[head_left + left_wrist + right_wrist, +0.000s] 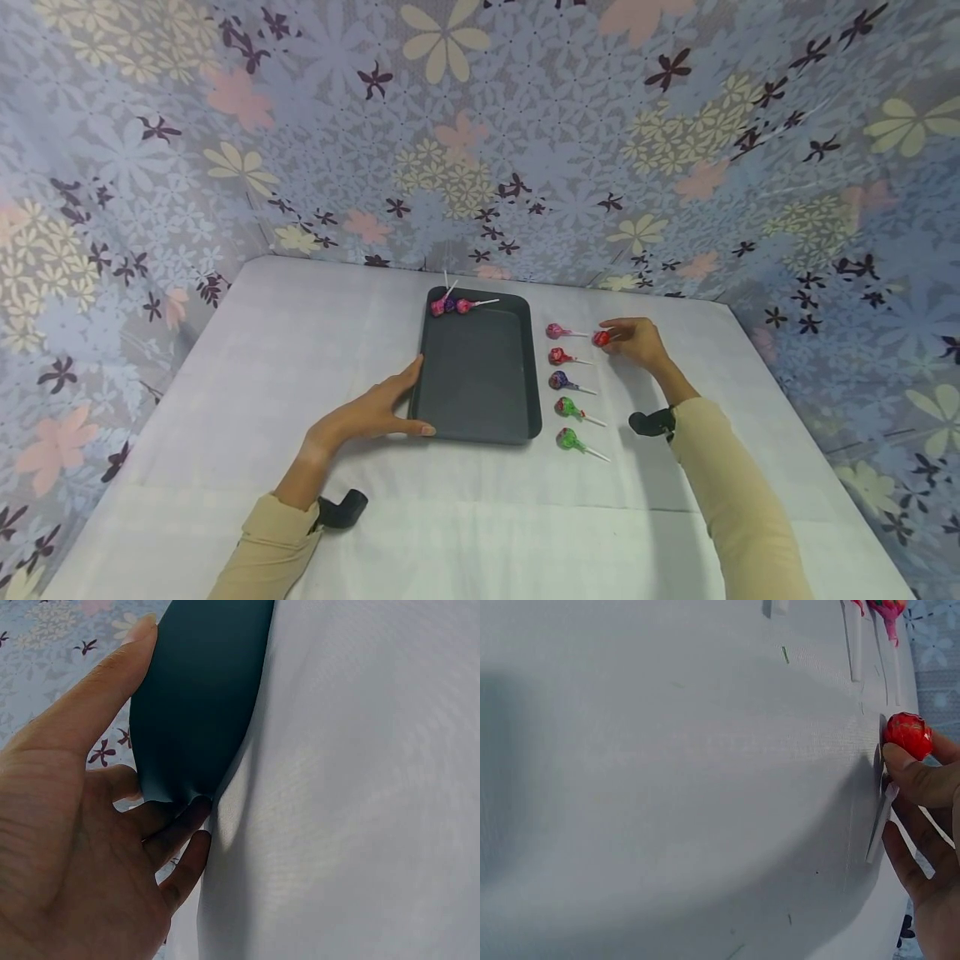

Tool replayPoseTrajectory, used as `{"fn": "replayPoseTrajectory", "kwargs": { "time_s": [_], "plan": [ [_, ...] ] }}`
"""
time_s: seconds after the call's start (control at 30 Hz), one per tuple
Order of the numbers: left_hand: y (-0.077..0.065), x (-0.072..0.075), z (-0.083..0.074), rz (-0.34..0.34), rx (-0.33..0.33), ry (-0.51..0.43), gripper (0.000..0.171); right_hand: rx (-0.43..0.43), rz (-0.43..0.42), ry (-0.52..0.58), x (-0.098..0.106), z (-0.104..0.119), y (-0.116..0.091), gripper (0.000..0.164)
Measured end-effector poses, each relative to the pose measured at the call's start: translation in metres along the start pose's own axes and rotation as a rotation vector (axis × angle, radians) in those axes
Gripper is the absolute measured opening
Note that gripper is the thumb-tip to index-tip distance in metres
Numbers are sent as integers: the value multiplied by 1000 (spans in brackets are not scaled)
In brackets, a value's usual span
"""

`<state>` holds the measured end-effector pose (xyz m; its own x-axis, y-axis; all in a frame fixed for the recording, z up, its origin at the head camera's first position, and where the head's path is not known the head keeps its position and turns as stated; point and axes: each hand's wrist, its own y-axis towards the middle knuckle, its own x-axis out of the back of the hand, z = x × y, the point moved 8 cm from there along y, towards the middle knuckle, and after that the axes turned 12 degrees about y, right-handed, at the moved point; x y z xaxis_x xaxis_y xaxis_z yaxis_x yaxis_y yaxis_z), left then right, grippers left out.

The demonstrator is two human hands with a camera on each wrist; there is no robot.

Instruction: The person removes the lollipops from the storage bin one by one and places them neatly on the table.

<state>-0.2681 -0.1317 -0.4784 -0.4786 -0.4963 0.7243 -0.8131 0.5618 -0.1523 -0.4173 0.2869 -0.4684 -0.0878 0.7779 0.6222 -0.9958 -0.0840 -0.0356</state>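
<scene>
One red lollipop (601, 339) sits right of frame centre, pinched by the right hand (635, 342), candy end facing left toward the grey tray (476, 375), whose lower-left corner the nearer left hand (367, 413) spreads around.

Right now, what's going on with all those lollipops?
A person's right hand pinches a red lollipop, and their left hand touches the dark tray at its near left corner. Three lollipops lie in the tray's far left corner. Five more lollipops lie lined up on the white cloth, just right of the tray.
</scene>
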Motion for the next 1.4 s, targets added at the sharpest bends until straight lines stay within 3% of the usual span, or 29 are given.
{"fn": "replayPoseTrajectory", "kwargs": {
  "time_s": [0.27, 0.6, 0.87, 1.1, 1.23, 1.4],
  "plan": [
    [0, -1, -1, 0, -5, 5, 118, 24, -9, -12, 3, 1, -2, 41],
    [-2, -1, -5, -9, -12, 16, 117, 84, 51, 7, 0, 11, -1, 43],
    [-3, -2, -3, -19, -7, 18, 117, 164, -18, 36, -2, 38, 7, 39],
    [-5, -7, -3, -31, -10, 9, 117, 271, 25, 167, -27, 78, 11, 34],
    [-5, -9, -4, -34, -18, 2, 118, 275, 82, 243, -48, 97, 14, 34],
    [-4, -10, -7, -34, -19, 0, 117, 291, 121, 252, -69, 123, 17, 34]
  ]
}}
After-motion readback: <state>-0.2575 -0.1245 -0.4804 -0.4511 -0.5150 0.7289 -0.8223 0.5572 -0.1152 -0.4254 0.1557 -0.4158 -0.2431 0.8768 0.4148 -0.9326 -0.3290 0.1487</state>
